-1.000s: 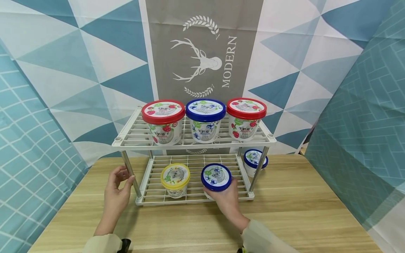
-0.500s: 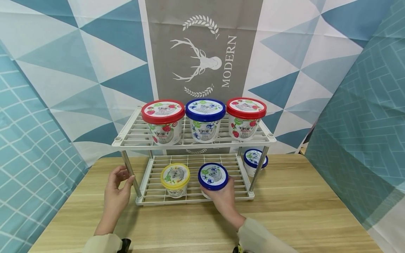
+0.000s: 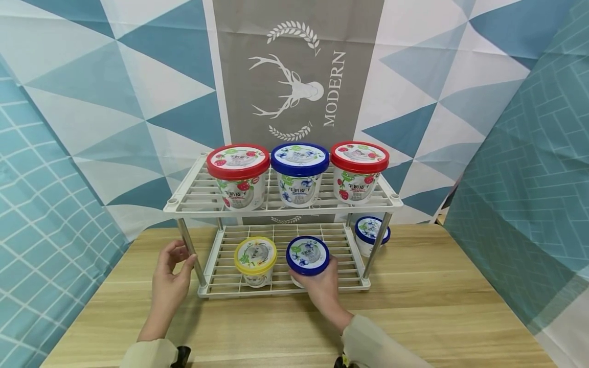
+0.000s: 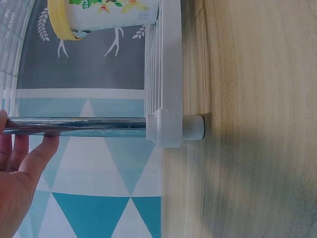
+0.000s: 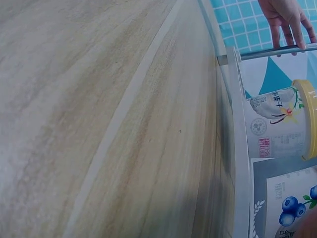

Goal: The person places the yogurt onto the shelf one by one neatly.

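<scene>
My right hand holds a white tub with a blue lid and blueberry pictures, upright at the lower shelf's front. Whether its base touches the slats is hidden. To its left, apart from it, a yellow-lidded tub stands on the same shelf; both tubs also show in the right wrist view. My left hand is at the front left metal post of the white rack, its thumb and fingertips touching the post from both sides.
On the upper shelf stand a red-lidded tub, a larger blue-lidded tub and another red-lidded tub. One more blue-lidded tub sits behind the rack's right post. The wooden table extends to both sides, with patterned cloth behind.
My right hand and the blue-lidded tub in it have moved a little to the left, toward the yellow-lidded tub. My left hand has stayed at the post.
</scene>
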The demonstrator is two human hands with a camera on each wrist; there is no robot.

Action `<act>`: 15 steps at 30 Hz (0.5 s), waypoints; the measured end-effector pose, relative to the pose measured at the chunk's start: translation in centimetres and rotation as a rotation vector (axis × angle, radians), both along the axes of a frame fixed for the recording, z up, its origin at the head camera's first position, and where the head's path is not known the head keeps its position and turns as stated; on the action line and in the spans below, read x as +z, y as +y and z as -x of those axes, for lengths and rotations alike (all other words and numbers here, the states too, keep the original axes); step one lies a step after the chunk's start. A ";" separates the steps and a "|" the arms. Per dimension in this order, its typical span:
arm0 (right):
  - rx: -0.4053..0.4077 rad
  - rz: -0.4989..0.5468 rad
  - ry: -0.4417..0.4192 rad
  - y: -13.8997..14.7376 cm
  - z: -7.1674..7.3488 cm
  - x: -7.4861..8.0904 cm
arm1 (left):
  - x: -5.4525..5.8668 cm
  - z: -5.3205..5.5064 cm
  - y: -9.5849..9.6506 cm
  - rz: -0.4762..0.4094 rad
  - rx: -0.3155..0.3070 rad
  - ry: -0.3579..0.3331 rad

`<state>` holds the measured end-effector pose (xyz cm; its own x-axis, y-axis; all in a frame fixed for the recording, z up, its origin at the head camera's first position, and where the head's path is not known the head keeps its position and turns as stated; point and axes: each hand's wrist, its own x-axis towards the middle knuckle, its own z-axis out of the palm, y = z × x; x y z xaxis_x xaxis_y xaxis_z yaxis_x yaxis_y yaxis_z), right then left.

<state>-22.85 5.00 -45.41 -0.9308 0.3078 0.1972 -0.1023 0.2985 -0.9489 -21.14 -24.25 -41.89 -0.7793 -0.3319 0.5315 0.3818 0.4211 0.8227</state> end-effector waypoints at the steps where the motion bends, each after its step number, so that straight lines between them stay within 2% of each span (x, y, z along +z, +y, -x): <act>1: 0.003 0.000 0.002 0.0 0.0 0.0 | 0.0 0.0 0.0 -0.004 -0.001 0.001; 9: 0.006 0.006 0.006 -0.2 0.4 -0.2 | -0.1 0.2 -0.1 -0.028 -0.013 0.018; 15: -0.002 0.016 0.005 -0.4 0.6 -0.5 | 0.0 0.1 0.0 -0.016 -0.003 -0.019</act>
<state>-23.47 4.63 -45.92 -0.9292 0.3130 0.1968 -0.1062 0.2839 -0.9529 -21.20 -24.26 -41.85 -0.7902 -0.3379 0.5112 0.3672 0.4067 0.8365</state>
